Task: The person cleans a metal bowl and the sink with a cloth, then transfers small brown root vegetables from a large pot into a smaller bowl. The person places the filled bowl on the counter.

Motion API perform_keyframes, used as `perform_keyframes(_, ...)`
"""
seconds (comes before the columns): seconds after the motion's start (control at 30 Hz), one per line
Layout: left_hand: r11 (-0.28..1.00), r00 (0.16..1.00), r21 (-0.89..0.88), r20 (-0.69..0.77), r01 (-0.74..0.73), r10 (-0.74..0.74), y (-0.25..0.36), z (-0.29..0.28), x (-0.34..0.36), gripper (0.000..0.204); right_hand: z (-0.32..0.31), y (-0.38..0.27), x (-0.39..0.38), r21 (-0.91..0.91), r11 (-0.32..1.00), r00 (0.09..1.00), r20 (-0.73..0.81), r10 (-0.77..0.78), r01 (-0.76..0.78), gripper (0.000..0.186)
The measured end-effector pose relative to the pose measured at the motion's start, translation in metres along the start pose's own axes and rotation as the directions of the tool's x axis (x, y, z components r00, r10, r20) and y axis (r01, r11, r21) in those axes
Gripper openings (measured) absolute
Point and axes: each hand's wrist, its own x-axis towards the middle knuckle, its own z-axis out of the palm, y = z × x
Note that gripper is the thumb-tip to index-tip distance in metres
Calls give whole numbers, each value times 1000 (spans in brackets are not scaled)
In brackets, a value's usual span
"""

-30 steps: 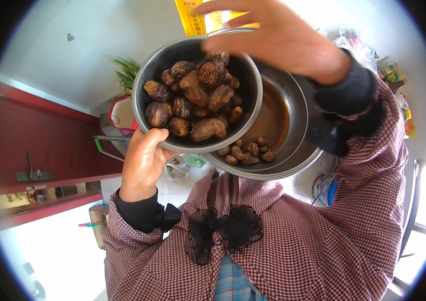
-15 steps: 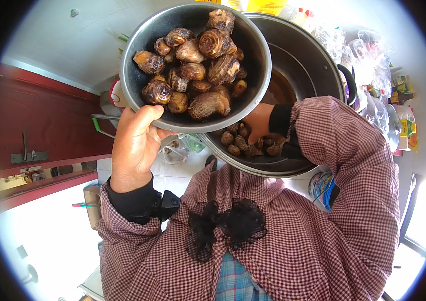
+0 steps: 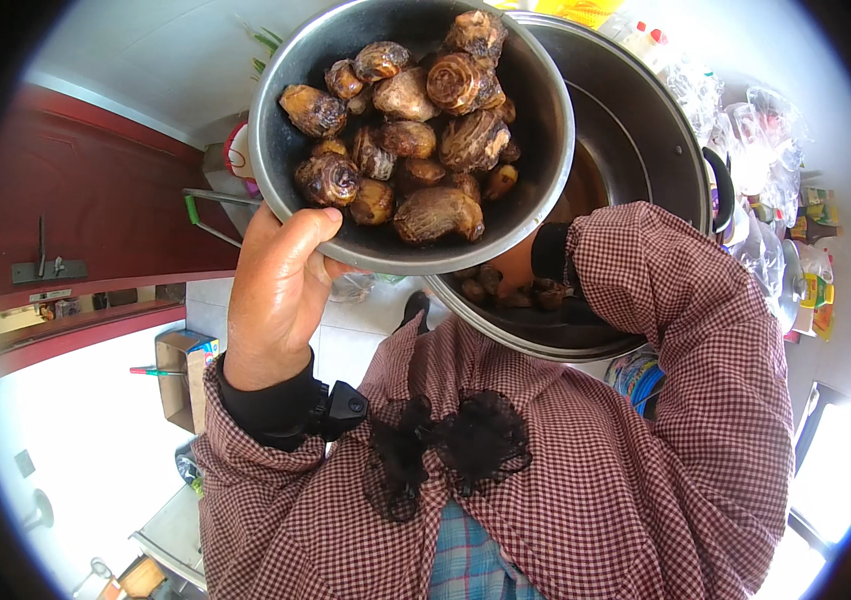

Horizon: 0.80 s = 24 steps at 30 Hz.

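Note:
My left hand [image 3: 273, 300] grips the near-left rim of a steel bowl [image 3: 537, 130], thumb over the edge and fingers underneath. The bowl is heaped with large brown taro roots [image 3: 410, 140] that look wet. Behind and below it stands a big dark cooking pot [image 3: 645, 130] with brown liquid in its bottom. My right hand [image 3: 515, 268] reaches down inside this pot, at several smaller taro roots [image 3: 548, 293] near its front wall. The bowl covers part of that hand, and its fingers are mostly hidden.
A black pot handle [image 3: 719, 190] sticks out on the right, close to clear plastic bags [image 3: 760, 150] and bottles. On the left is a dark red door [image 3: 95, 190]. Below it lies an open cardboard box [image 3: 180, 385]. A blue round container [image 3: 645, 385] sits beneath the pot.
The bowl has come up and slightly right in view, covering more of the pot's front. My right hand stays low in the pot among the small taro roots. The whole view has shifted a little.

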Motion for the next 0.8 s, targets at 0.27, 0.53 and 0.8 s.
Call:
perform_keyframes(0.27, 1000, 1000, -20, -21, -17, 16, 0, 3, -8, 37, 27, 31, -7, 151, 987, 995, -67, 67, -56, 89)
perform_keyframes(0.53, 998, 999, -56, -33, -27, 25, -2, 4, -9, 32, 24, 0, 4, 235, 929, 954, -24, 298, -284, 86)
perform_keyframes(0.8, 999, 1000, -44, -11, -21, 20, -1, 4, -10, 33, 17, -10, 5, 129, 921, 928, -14, 373, -368, 81)
